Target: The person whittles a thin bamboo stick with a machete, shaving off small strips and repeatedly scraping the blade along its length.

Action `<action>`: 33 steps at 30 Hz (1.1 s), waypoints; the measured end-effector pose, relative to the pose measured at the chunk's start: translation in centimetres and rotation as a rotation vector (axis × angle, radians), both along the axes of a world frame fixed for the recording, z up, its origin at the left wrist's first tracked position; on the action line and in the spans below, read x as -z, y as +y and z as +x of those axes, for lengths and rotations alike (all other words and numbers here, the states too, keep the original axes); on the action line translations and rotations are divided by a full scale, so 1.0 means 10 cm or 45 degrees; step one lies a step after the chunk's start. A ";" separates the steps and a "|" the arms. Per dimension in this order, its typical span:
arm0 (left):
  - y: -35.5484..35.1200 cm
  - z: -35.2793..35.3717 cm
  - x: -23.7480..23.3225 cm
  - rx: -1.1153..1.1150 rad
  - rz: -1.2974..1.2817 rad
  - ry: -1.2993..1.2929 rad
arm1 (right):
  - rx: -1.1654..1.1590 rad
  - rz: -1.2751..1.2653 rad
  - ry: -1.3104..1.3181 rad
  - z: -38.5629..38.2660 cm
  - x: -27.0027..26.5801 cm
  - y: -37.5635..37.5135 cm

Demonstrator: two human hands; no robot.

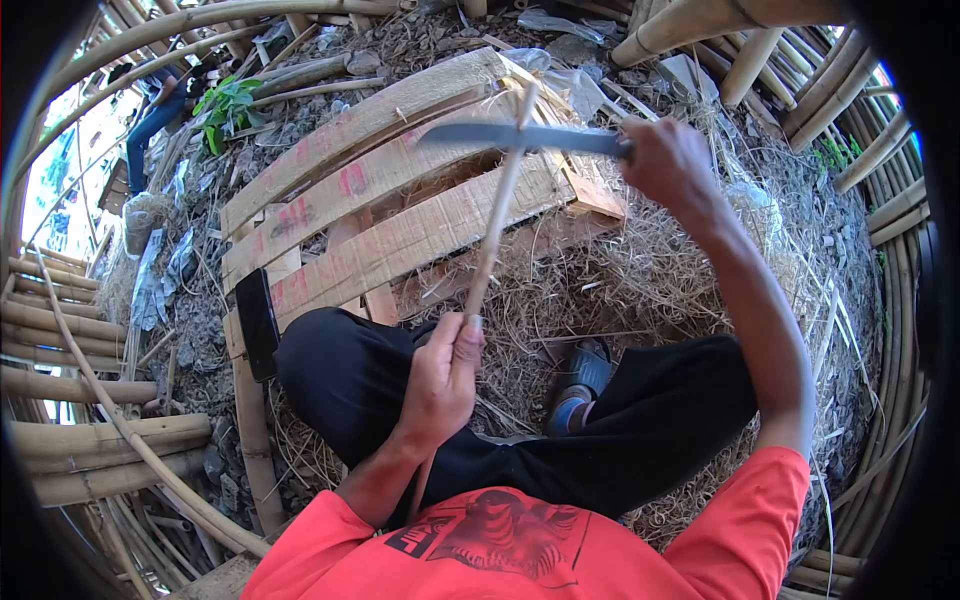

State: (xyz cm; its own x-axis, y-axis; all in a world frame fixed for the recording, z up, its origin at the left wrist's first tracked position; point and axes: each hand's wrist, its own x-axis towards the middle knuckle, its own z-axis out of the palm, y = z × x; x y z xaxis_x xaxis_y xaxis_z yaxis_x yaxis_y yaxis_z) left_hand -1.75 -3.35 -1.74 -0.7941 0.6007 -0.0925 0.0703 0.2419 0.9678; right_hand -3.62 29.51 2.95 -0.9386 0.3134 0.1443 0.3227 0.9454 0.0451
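Observation:
My left hand (443, 383) is wrapped round a thin bamboo strip (497, 215) that slants up and away from my lap. Its lower end runs down past my wrist toward my shirt. In my right hand (668, 165) is the handle of a large knife (520, 137), its broad blade pointing left. The blade crosses the strip near the strip's far tip. Behind both lies a slatted wooden pallet (400, 165) with red marks on its boards.
A black phone (257, 325) rests at the pallet's left edge. Curly shavings (640, 270) cover the ground round my sandalled foot (580, 385). Bamboo poles (110, 445) are stacked at left, with more poles (880, 200) at right. Another person (150, 120) is at the far left, near a green plant (226, 110).

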 end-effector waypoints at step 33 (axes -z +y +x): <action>0.04 0.07 -0.07 0.041 0.229 -0.690 | -0.685 -0.230 -0.101 0.45 -0.01 -0.81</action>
